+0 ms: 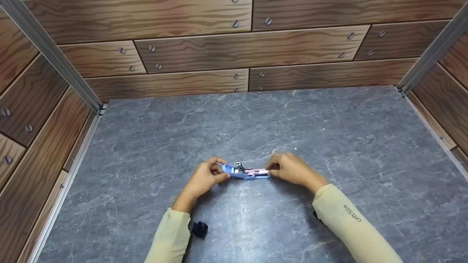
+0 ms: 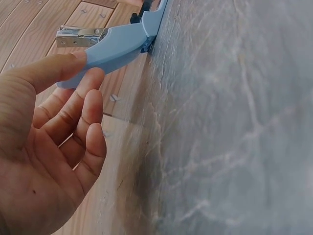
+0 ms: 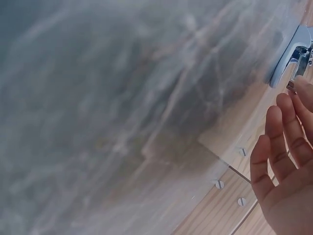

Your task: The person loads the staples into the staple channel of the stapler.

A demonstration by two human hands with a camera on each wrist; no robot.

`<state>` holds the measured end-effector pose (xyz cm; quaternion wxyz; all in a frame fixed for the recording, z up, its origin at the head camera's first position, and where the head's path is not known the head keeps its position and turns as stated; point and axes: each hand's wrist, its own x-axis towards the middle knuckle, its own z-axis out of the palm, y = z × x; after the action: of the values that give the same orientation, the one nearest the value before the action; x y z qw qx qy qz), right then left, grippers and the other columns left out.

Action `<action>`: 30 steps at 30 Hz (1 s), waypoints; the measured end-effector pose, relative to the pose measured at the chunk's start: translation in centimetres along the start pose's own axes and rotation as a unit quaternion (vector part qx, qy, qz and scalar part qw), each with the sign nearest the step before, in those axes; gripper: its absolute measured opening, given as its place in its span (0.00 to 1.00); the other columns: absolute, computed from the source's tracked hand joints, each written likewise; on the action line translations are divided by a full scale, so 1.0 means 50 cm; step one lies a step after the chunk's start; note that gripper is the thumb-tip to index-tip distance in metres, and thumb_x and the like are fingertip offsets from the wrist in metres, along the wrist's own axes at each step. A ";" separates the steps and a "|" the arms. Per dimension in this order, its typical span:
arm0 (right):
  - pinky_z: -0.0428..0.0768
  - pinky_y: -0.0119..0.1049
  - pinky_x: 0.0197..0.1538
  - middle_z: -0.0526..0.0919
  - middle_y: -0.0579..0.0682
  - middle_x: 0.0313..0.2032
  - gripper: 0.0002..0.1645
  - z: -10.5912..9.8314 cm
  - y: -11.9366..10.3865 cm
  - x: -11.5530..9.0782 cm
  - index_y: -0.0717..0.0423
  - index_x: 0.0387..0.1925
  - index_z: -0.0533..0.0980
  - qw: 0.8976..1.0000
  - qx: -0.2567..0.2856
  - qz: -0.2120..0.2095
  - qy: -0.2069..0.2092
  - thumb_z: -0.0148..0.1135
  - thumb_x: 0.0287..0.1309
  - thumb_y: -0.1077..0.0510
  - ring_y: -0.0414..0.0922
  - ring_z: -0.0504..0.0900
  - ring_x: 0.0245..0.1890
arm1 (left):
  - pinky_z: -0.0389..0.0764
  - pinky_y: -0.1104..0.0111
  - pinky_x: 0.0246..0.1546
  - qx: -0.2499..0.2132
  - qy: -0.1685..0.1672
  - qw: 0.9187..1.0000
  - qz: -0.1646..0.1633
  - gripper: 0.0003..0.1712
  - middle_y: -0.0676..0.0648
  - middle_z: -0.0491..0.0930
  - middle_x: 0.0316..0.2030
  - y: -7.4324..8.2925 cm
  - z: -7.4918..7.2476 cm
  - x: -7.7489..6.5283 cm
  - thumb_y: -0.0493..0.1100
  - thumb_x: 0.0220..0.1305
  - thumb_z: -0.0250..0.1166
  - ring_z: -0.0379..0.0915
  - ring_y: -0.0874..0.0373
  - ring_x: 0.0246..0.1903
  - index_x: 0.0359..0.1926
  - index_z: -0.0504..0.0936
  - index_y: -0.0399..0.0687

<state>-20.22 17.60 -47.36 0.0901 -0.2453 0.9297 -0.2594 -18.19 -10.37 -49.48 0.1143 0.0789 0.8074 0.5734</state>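
Note:
A blue stapler [image 1: 252,178] lies opened out between the two hands, low over the grey table. My left hand [image 1: 204,179] pinches the end of its blue top cover [image 2: 117,46] between thumb and index finger, the other fingers loosely bent below. From that cover a short metal piece [image 2: 80,36] sticks out sideways. On the other side, my right hand [image 1: 290,170] has thumb and fingertips at the end of the shiny metal staple rail [image 3: 299,66], beside the blue base [image 3: 281,71]. The right fingertips are partly cut off by the right wrist view's edge.
The grey marbled table [image 1: 256,124] spreads around the hands. Wood-patterned walls [image 1: 204,51] stand at the back and both sides, with metal posts [image 1: 62,62] in the corners. A black wrist device [image 1: 199,229] sits at the left sleeve.

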 end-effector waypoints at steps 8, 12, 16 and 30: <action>0.79 0.45 0.47 0.86 0.50 0.37 0.09 -0.001 0.008 0.003 0.56 0.38 0.83 0.999 0.038 0.017 -0.009 0.66 0.52 0.63 0.44 0.81 0.37 | 0.72 0.74 0.25 -0.002 -0.009 1.000 -0.011 0.19 0.49 0.79 0.29 0.024 0.001 0.008 0.34 0.53 0.69 0.69 0.61 0.27 0.48 0.78 0.38; 0.80 0.42 0.44 0.86 0.52 0.35 0.08 -0.001 0.012 0.003 0.59 0.36 0.83 0.998 0.059 0.019 -0.010 0.66 0.51 0.65 0.43 0.80 0.35 | 0.74 0.71 0.31 0.041 -0.017 0.999 0.001 0.18 0.47 0.81 0.31 0.040 -0.001 0.011 0.35 0.55 0.69 0.72 0.59 0.31 0.47 0.78 0.40; 0.79 0.40 0.43 0.86 0.52 0.35 0.08 0.002 0.013 0.004 0.59 0.36 0.83 0.998 0.061 0.020 -0.010 0.66 0.51 0.65 0.41 0.79 0.33 | 0.74 0.68 0.35 0.090 -0.021 0.996 0.007 0.16 0.47 0.80 0.32 0.050 -0.001 0.012 0.37 0.57 0.69 0.72 0.59 0.32 0.47 0.78 0.41; 0.79 0.37 0.40 0.86 0.52 0.32 0.08 0.006 0.007 0.007 0.60 0.35 0.83 0.997 0.068 0.018 -0.005 0.65 0.50 0.65 0.40 0.78 0.31 | 0.74 0.71 0.32 0.147 -0.034 0.988 0.037 0.19 0.49 0.81 0.31 0.093 0.037 0.029 0.44 0.56 0.71 0.72 0.60 0.29 0.47 0.80 0.44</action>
<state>-20.56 17.55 -47.78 0.1162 -0.2227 0.9138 -0.3193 -19.07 -6.78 -45.82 0.1071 0.1439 0.8752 0.4492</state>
